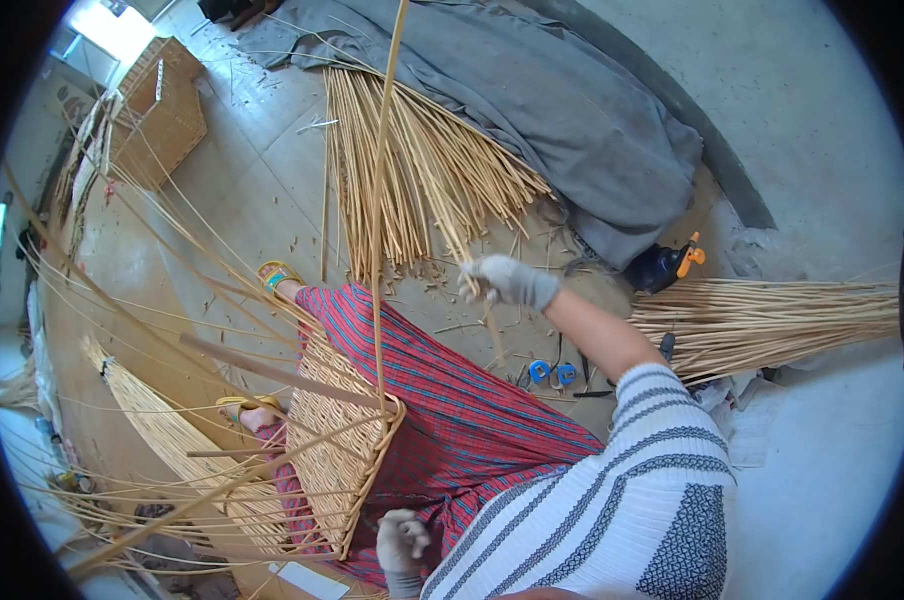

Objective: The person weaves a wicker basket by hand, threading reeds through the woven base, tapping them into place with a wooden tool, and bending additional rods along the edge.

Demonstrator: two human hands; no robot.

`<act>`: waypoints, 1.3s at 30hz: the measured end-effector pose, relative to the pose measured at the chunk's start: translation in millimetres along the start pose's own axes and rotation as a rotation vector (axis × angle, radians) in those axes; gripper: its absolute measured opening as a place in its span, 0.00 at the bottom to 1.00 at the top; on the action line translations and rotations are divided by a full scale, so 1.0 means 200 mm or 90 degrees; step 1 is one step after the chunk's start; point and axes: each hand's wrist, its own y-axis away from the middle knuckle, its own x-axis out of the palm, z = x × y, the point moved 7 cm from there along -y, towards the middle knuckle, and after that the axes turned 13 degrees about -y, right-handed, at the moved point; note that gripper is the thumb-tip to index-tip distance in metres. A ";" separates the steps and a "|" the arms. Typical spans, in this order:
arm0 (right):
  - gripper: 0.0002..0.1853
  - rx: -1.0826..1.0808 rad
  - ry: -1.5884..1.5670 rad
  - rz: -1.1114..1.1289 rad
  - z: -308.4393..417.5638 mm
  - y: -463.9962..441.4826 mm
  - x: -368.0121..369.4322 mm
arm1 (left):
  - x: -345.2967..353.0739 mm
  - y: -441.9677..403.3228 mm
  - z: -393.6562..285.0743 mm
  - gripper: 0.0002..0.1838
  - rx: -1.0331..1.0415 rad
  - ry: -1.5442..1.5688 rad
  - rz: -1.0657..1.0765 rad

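Observation:
My right hand (507,281), in a pale work glove, is closed around a thin wicker rod (459,240) above the floor. The rod's lower end is blurred. My left hand (402,541), gloved too, is curled by my lap, near the corner of a woven wicker panel (337,440), with nothing visible in its fingers. The panel leans against my legs over a red plaid cloth (452,385). Long rods stick out from the panel toward the left, and one tall rod (379,200) rises from its upper corner.
A fan of cut rods (412,170) lies under a grey cloth (572,110). More rod bundles lie at the right (772,320) and lower left (162,410). Blue tape measures (552,373), a dark bottle with an orange trigger (662,265) and a cardboard box (162,115) are around.

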 end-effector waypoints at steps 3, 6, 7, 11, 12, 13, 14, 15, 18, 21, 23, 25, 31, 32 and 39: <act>0.23 0.028 -0.075 0.143 -0.22 0.46 0.26 | 0.41 0.10 -0.35 0.14 0.290 -0.238 0.055; 0.25 0.049 -0.125 0.325 -0.36 0.91 0.66 | 0.71 0.14 -0.71 0.25 0.639 -0.433 -0.058; 0.24 0.059 -0.127 0.424 -0.42 1.03 0.79 | 0.81 0.17 -0.83 0.26 0.744 -0.616 -0.138; 0.28 0.232 -0.109 0.562 -0.58 1.34 1.03 | 1.02 0.25 -0.98 0.21 0.931 -0.768 -0.094; 0.29 0.177 -0.043 0.578 -0.54 1.34 1.02 | 1.00 0.20 -0.96 0.18 0.830 -0.690 0.012; 0.30 0.123 0.020 0.593 -0.48 1.33 0.99 | 0.96 0.27 -0.97 0.18 0.951 -0.622 -0.071; 0.32 0.069 0.044 0.544 -0.43 1.28 0.94 | 0.85 0.30 -0.96 0.18 0.915 -0.482 -0.110; 0.33 -0.038 0.105 0.435 -0.38 1.20 0.85 | 0.72 0.34 -0.93 0.19 0.872 -0.346 -0.145; 0.31 -0.058 0.027 0.227 -0.35 0.99 0.60 | 0.36 0.57 -0.83 0.25 0.850 -0.168 -0.256; 0.28 -0.095 -0.417 0.369 -0.26 0.95 0.65 | 0.11 0.76 -0.72 0.28 0.850 -0.049 -0.119; 0.26 -0.098 -0.526 0.431 -0.20 1.04 0.74 | 0.02 0.80 -0.63 0.24 0.830 -0.038 -0.106; 0.20 -0.142 -0.333 0.691 -0.17 1.22 0.85 | -0.16 0.70 -0.48 0.19 0.625 0.332 -0.157; 0.07 -0.253 0.085 0.841 0.00 1.56 0.86 | 0.10 0.39 -0.37 0.09 0.503 0.401 -0.030; 0.10 -0.171 -0.095 0.775 0.08 1.50 0.75 | 0.19 0.35 -0.39 0.08 0.540 0.358 0.084; 0.21 -0.256 0.182 -0.193 -0.21 0.48 -0.47 | 0.53 0.06 -0.33 0.16 0.350 0.184 0.004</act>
